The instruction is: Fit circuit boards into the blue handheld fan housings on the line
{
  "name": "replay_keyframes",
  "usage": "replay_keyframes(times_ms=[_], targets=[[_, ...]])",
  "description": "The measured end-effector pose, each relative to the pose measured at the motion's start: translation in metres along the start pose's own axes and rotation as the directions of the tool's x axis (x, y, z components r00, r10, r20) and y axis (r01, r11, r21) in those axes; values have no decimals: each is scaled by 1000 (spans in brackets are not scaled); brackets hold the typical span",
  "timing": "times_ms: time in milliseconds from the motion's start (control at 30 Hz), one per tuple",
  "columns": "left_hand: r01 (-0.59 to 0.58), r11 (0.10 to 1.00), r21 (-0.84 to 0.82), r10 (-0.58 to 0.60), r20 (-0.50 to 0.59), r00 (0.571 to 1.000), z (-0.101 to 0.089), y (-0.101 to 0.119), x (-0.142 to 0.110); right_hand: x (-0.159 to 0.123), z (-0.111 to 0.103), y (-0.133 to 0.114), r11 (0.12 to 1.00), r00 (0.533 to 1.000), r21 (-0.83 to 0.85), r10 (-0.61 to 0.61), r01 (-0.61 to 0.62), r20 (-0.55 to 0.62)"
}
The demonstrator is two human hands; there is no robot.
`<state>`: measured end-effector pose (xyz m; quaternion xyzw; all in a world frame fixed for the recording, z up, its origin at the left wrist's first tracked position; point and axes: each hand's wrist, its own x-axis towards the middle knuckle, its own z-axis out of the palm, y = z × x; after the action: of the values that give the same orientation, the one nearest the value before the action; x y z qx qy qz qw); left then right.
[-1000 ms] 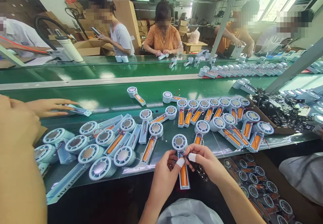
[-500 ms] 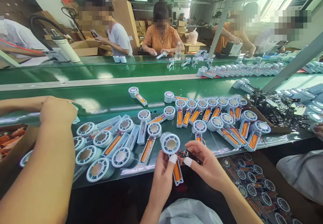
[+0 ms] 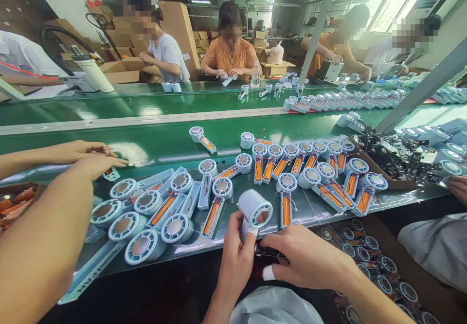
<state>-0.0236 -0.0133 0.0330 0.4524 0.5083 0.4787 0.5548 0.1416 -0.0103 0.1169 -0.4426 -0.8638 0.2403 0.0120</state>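
Note:
My left hand (image 3: 236, 253) is closed around a pale blue handheld fan (image 3: 253, 206), gripping it below its round head. The head tilts to the right, its round disc facing down towards me; my fingers hide much of the handle. Close by on the right, my right hand (image 3: 304, 253) is closed on a black circuit board (image 3: 269, 252), held against the fan's handle. My right fingers cover part of the board. White tips cover both my thumbs. Beyond my hands, another fan (image 3: 286, 205) lies with an orange battery and thin wires showing in its open handle.
Several similar fans (image 3: 146, 202) lie to the left and in a row at the back. A carton of black boards (image 3: 396, 156) stands at right. A co-worker's arms (image 3: 44, 217) reach in from the left. Below right, a box holds more fans (image 3: 385, 282). Across the green belt (image 3: 153, 134) people sit working.
The fan in my left hand has turned, its head tilting to the right. My right hand has moved down with the circuit board, to the handle. The co-worker's hands at left have shifted.

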Motion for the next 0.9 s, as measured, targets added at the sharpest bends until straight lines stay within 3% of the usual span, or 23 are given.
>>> replay_keyframes(times_ms=[100,200,267,367,467,667,900], targets=[[78,989,-124,-71,56,996,1,9,0,6,10,8,934,999,355,-41,31,20],[177,945,-273,-144,135,980,3,13,-2,12,33,17,665,998,745,29,-58,52],[228,885,-407,-164,185,969,4,12,-3,15,48,19,491,996,868,69,-75,47],[229,807,-544,-128,217,968,6,7,-4,18,64,17,350,987,936,163,-43,-16],[215,817,-536,-115,215,970,7,2,-4,18,71,13,289,961,957,263,5,-85],[92,928,-360,-18,203,979,10,0,-6,15,77,12,203,929,974,330,101,-166],[20,994,-103,-13,66,998,13,-4,-8,13,74,5,260,881,962,432,84,-194]])
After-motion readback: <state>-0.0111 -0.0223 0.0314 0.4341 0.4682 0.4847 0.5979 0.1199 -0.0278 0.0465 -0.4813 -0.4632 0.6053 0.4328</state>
